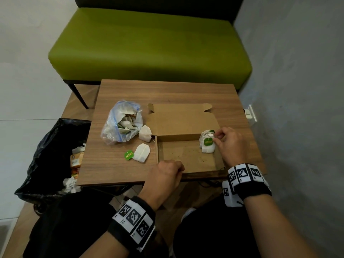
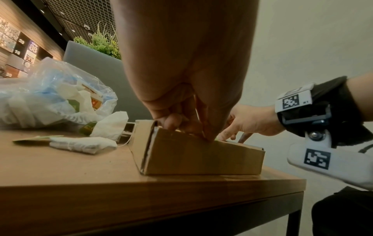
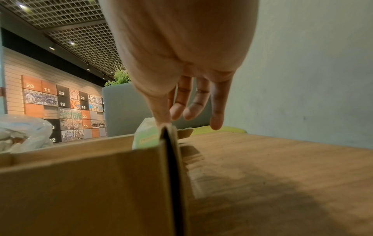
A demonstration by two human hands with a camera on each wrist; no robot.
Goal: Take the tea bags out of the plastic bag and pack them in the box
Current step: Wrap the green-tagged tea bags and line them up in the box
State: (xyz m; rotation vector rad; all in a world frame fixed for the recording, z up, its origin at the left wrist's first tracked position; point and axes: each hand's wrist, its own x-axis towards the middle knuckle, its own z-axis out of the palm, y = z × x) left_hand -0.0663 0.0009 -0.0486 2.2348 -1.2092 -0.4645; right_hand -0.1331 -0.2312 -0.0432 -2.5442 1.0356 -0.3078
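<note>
Item one, box (image 1: 188,155): brown cardboard, lid folded back flat toward 12 o'clock, sitting at the 6 o'clock edge of the surface (image 1: 167,92); I judge it light and fairly stiff, likely to slide unless braced. My left hand (image 1: 165,173) is curled over its near wall, thumb outside and fingers tucked inside, gripping it steady. Item two, packed tea bags (image 1: 207,141): a short upright row at the box's 3 o'clock wall, the front one showing a green tag. My right hand (image 1: 229,144) sits over that wall; from the head view thumb and forefinger appear to pinch the top of the front bag, while the wrist view shows the other fingers hanging loose. Item three, loose tea bags: one (image 1: 145,133) at the mouth of the plastic bag, another (image 1: 141,152) nearer me with its green tag (image 1: 129,155) lying beside it on its string, both just outside the box's 9 o'clock wall. Item four, plastic bag (image 1: 121,123): clear, crumpled, at 10 o'clock from the box, mouth open toward it, with more tea bags inside. Handling note, my judgement: the tea bags are very light, soft and easy to tear, with strings prone to tangling; best taken by a gentle pinch at the top fold or paper tag, never squeezed across the filled middle. Most of the box floor is unfilled.
</note>
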